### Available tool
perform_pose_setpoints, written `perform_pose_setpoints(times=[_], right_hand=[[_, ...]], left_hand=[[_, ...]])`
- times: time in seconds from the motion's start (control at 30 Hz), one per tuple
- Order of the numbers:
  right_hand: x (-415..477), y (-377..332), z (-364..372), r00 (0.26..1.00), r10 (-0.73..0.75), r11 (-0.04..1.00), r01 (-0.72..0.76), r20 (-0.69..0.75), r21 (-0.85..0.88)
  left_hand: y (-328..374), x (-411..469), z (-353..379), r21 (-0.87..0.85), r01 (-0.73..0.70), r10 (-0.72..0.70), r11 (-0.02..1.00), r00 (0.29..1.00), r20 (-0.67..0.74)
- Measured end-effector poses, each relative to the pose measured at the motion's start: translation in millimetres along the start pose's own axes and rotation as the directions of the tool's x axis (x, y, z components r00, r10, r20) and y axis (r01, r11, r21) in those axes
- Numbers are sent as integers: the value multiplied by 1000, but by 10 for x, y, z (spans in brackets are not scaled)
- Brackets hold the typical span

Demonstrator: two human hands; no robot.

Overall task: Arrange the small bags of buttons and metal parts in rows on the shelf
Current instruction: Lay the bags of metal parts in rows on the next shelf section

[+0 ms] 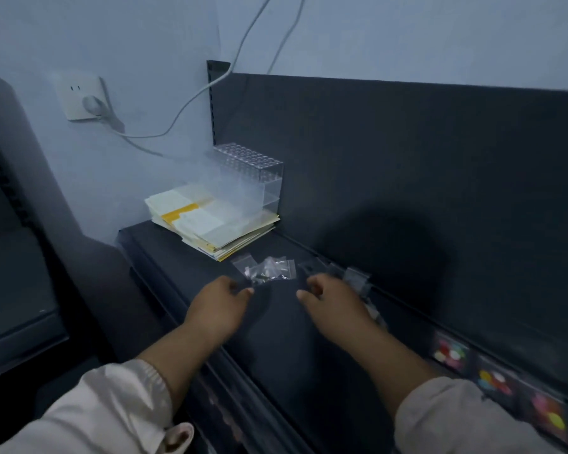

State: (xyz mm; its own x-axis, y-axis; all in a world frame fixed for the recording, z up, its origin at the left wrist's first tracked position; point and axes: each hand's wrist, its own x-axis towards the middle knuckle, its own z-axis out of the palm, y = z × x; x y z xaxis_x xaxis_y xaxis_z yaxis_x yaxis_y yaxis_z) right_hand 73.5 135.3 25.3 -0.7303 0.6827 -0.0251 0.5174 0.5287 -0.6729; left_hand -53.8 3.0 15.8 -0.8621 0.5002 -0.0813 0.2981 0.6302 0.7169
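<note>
Both curled in on the shelf [276, 339], left hand [222, 303] at the loose bags [268, 271], right hand [333, 299] by the back row [356, 278], grips too blurred to tell; best lift one bag by its edge, lay it flush.

Clear metal-parts bags [268, 273] lie in a loose, overlapping heap on the dark shelf [276, 339] at 6 o'clock. Coloured-button bags [494, 380] lie flat in a row at 4 o'clock, along the rear edge.

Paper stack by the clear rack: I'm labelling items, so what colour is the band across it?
Yellow-orange band on pale sheets, clearest in the head view.
</note>
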Motion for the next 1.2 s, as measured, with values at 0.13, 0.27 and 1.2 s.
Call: perform_pose_setpoints(times=[0.13,0.27,1.2], right_hand=[[361,-22,167,994,108,994,-108,0,34],[754,-90,309,983,185,982,-184,-13,46],[606,-174,188,854,464,713,-202,-236,672]], left_hand=[[-93,625,79,-25,58,-56,998,996,64],[-138,1098,149,72,-9,2,997,994,105],[451,932,325,-572,-14,261,820,899,352]])
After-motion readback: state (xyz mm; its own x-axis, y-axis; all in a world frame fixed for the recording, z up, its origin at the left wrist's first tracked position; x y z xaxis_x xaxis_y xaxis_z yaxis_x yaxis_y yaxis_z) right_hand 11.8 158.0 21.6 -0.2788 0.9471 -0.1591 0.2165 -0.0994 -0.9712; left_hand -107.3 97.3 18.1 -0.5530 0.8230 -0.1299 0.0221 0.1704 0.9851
